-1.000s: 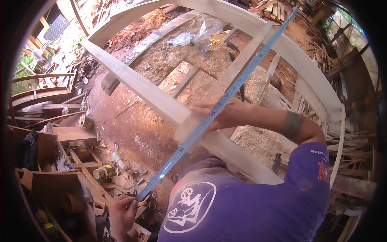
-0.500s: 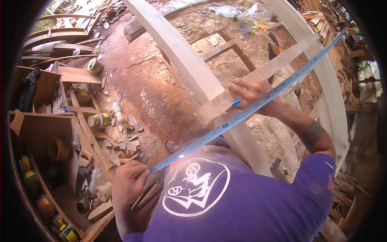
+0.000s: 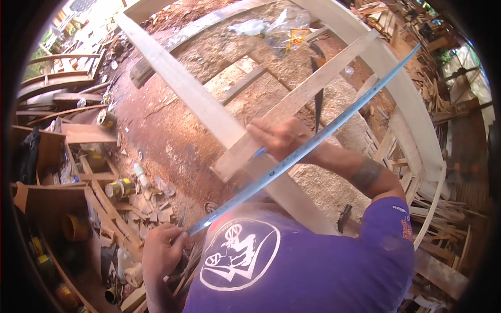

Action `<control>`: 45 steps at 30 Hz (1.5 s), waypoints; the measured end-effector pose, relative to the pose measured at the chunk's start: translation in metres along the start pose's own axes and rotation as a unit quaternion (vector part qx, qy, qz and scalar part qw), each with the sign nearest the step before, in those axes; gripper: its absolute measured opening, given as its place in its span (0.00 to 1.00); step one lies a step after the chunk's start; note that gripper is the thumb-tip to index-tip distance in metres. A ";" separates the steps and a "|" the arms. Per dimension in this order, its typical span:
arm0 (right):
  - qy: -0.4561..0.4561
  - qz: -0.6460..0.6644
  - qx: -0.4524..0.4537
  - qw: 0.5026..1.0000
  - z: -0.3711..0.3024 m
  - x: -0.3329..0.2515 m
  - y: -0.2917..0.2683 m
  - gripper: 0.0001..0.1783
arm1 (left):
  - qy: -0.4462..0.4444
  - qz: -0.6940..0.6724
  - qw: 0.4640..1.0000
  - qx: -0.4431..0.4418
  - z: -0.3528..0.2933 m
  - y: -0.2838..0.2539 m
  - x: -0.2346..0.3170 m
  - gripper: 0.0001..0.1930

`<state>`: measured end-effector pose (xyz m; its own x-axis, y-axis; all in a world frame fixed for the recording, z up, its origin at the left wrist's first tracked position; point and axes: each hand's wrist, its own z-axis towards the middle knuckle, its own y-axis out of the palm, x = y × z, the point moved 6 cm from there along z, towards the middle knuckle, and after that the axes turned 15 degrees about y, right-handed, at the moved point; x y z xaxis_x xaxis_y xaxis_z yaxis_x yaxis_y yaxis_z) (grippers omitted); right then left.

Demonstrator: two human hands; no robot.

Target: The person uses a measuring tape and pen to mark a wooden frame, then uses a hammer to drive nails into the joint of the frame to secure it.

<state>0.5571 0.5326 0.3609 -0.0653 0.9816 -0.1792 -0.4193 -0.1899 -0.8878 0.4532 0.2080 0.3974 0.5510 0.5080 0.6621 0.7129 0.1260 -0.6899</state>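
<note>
A long blue tape measure [image 3: 313, 142] with dark markings stretches diagonally, its far end over the curved wooden member. My left hand [image 3: 164, 250], closed, pinches its near end. The strip passes over my right wrist. My right hand [image 3: 279, 136] is closed at the crossing of a wooden slat [image 3: 323, 75] and a long pale beam [image 3: 193, 96]. Its fingertips rest on the slat. A blue pen [image 3: 259, 152] sticks out from under its fingers; most of the pen is hidden. The slat lies across the beam, its short end sticking out past it.
The curved wooden member [image 3: 402, 88] borders the right side. Sawdust, offcuts and a clear plastic bag [image 3: 287, 26] lie on the ground. At the left stand wooden shelving [image 3: 52, 193], cans [image 3: 120, 188] and a bottle [image 3: 140, 175]. A dark-handled tool [image 3: 344, 216] lies by the beam.
The view has shifted, so most things sit further left in it. Both hands keep their hold, and the tape measure stays stretched over my right wrist.
</note>
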 end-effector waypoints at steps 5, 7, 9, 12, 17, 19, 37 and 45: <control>-0.010 -0.033 -0.025 0.999 -0.009 0.003 -0.003 0.23 | -0.010 -0.004 1.000 -0.011 0.006 0.005 0.016 0.09; 0.012 -0.038 -0.059 0.997 -0.013 0.005 -0.002 0.24 | -0.006 -0.003 1.000 -0.006 0.008 0.007 0.015 0.09; 0.017 -0.034 -0.043 0.998 -0.014 0.006 0.000 0.26 | -0.011 -0.007 1.000 -0.006 0.009 0.010 0.017 0.09; 0.021 -0.054 -0.063 0.996 -0.014 0.010 0.000 0.29 | -0.025 -0.018 0.999 -0.009 0.014 0.010 0.022 0.09; 0.099 -0.038 -0.010 0.994 -0.028 0.041 -0.017 0.41 | -0.029 -0.014 0.999 -0.009 0.020 0.006 0.025 0.08; 0.155 -0.044 0.102 0.982 -0.054 0.077 -0.039 0.26 | -0.033 0.000 0.999 -0.022 0.020 0.005 0.026 0.08; 0.755 0.337 0.345 0.444 -0.188 0.442 -0.080 0.17 | -0.025 0.033 0.996 -0.082 0.046 0.008 0.036 0.12; 0.736 0.254 0.368 0.509 -0.149 0.438 -0.075 0.12 | -0.088 -0.099 0.991 -0.024 0.033 0.016 0.030 0.11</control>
<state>0.6946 0.9741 0.2863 0.1873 -0.3694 -0.9102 -0.9472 0.1775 -0.2670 0.4669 0.2530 0.3964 0.3177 0.6186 0.7187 0.8210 0.1998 -0.5348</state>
